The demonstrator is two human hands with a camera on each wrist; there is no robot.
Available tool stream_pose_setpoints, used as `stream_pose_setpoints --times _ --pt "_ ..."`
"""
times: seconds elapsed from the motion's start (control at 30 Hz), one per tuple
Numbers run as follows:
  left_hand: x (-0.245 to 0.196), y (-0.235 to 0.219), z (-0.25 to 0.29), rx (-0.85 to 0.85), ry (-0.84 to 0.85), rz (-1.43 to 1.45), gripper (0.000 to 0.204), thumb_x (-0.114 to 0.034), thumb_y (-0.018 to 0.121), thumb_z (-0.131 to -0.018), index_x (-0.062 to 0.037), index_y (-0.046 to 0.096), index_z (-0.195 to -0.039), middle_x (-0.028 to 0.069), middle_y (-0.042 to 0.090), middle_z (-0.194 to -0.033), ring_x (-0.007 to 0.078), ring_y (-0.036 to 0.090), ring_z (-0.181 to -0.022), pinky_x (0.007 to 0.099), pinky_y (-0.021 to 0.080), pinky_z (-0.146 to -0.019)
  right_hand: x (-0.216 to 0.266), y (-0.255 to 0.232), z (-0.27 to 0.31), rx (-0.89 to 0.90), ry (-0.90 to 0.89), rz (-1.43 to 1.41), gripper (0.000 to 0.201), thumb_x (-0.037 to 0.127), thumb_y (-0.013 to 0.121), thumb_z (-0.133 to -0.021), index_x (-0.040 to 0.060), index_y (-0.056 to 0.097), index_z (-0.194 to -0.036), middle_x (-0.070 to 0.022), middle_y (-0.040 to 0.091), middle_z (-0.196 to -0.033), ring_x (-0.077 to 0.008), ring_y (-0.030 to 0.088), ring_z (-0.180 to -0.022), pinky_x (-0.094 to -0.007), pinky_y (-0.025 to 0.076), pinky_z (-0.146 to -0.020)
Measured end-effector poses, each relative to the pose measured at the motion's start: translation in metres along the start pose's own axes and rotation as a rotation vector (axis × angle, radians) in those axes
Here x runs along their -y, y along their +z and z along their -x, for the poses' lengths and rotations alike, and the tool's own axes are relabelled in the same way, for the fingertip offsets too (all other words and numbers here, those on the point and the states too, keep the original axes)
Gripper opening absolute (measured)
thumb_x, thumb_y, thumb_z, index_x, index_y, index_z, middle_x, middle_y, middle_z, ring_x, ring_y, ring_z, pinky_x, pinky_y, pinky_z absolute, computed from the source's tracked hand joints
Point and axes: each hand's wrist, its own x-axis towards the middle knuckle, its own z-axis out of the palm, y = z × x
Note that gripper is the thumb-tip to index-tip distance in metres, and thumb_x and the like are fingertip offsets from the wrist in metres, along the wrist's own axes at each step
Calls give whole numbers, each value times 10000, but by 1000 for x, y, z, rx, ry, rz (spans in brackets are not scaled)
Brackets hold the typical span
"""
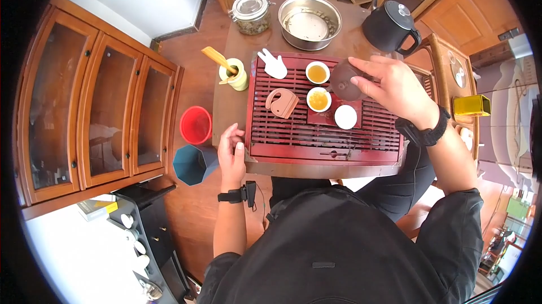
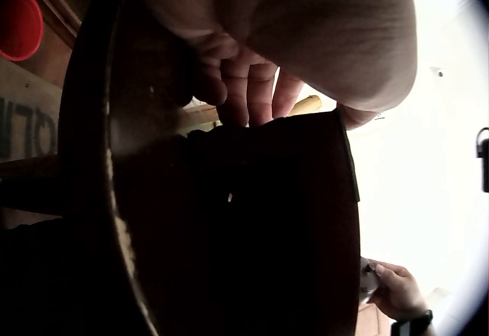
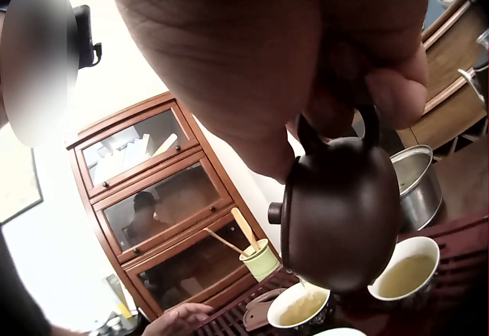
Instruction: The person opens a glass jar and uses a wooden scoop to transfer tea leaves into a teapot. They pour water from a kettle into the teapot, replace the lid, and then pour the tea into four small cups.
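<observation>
My right hand (image 1: 389, 84) grips a dark brown teapot (image 1: 345, 80) by its handle. In the right wrist view the teapot (image 3: 344, 214) is tipped sideways, lid knob to the left, low over the small white cups. One cup (image 1: 318, 72) holds amber tea, and a second cup (image 1: 319, 99) has tea with froth on it. A third cup (image 1: 345, 116) looks white inside. My left hand (image 1: 230, 154) holds nothing; its loosely bent fingers rest by the left edge of the slatted red tea tray (image 1: 271, 154).
On the tray stand a white hand-shaped ornament (image 1: 272, 64) and a brown clay piece (image 1: 282, 103). Around it are a tool holder (image 1: 240, 78), a glass jar (image 1: 251, 19), a steel basin (image 1: 309, 41) and a black kettle (image 1: 389, 26). Red (image 1: 196, 124) and blue (image 1: 195, 164) bins stand left.
</observation>
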Motion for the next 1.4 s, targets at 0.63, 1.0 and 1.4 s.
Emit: stream_pose_setpoints --times 0.63,1.0,1.4 --pt "-2 0 2 -16 -17 -63 439 -211 559 -1024 18 520 -1397 69 609 -1131 120 554 -922 271 474 -867 -29 10 52 -49 374 -545 432 251 679 -976 -12 649 -1319 -169 744 -1140 -157 689 -1010 -301 528 -925" --pt "-2 0 2 8 -8 -24 459 -239 532 -1042 21 490 -1419 70 586 -1158 114 529 -898 275 452 -838 -8 -12 72 48 362 -272 432 245 707 -930 8 666 -1288 -208 731 -1050 -294 718 -930 -347 556 -839" --pt "-2 1 2 11 -22 -10 454 -202 530 -1038 21 477 -1430 67 577 -1160 113 517 -910 284 458 -874 0 -8 68 -20 64 7 386 203 722 -887 0 685 -1213 -171 653 -851 -357 660 -792 -426 540 -721"
